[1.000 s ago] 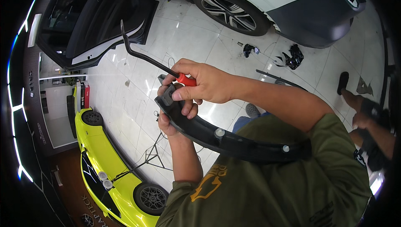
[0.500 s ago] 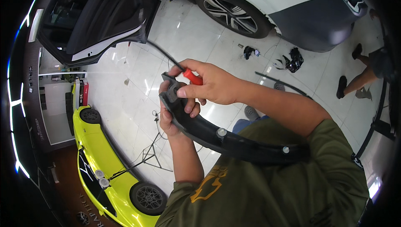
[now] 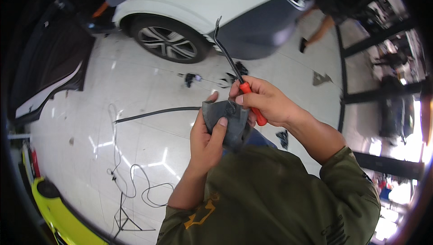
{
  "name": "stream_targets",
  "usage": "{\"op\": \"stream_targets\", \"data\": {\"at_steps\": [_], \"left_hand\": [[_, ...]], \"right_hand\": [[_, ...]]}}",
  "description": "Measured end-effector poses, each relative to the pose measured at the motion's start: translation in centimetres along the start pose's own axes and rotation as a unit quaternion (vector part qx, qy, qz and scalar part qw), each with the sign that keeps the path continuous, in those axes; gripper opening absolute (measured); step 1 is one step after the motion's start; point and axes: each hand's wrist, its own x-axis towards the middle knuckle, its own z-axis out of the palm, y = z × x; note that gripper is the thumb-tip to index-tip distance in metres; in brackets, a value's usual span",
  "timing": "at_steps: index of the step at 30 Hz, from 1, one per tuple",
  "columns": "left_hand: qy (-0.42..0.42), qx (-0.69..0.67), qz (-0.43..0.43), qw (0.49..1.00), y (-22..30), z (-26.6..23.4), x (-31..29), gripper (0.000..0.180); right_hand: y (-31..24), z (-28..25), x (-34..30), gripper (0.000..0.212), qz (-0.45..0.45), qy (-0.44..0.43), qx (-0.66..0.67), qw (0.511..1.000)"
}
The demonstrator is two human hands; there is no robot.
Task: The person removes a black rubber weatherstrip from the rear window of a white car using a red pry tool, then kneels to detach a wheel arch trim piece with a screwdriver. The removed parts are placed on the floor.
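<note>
My left hand (image 3: 205, 146) grips a dark grey-black plastic trim piece (image 3: 235, 130), its thumb lying across the face. The piece is seen nearly end-on, so most of its length is hidden. In my right hand (image 3: 270, 103) is a clip-removal pry tool (image 3: 231, 60) with a red handle and a dark shaft. Its forked, bent tip points up and away from the trim piece. Fingers of the right hand also touch the piece's upper right edge, beside a round recess.
Ahead stands a white car with its rear wheel (image 3: 167, 40) and grey bumper (image 3: 257, 31). A detached-looking dark door panel (image 3: 54, 69) is at left, a yellow-green car (image 3: 63, 213) lower left. A black strip (image 3: 158, 113), a cable (image 3: 151, 193) and a tripod stand (image 3: 128, 222) are on the floor. Another person (image 3: 338, 6) is at upper right.
My view has swung to the right. The trim piece has turned from lengthwise to end-on, and the pry tool's shaft now points up rather than to the upper left. Both hands keep their holds.
</note>
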Motion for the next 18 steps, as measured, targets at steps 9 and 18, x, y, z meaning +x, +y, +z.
{"op": "stream_targets", "data": {"at_steps": [9,18], "left_hand": [[-0.070,0.216,0.055,0.972,-3.8,3.8,-3.1,0.032],[-0.096,0.227,-0.041,0.968,-9.0,13.8,-8.5,0.028]], "right_hand": [[4.0,-3.4,-7.1,0.019,-0.007,0.061,-0.015,0.998],[9.6,-10.1,-17.3,0.024,-0.023,0.081,-0.020,0.996]]}}
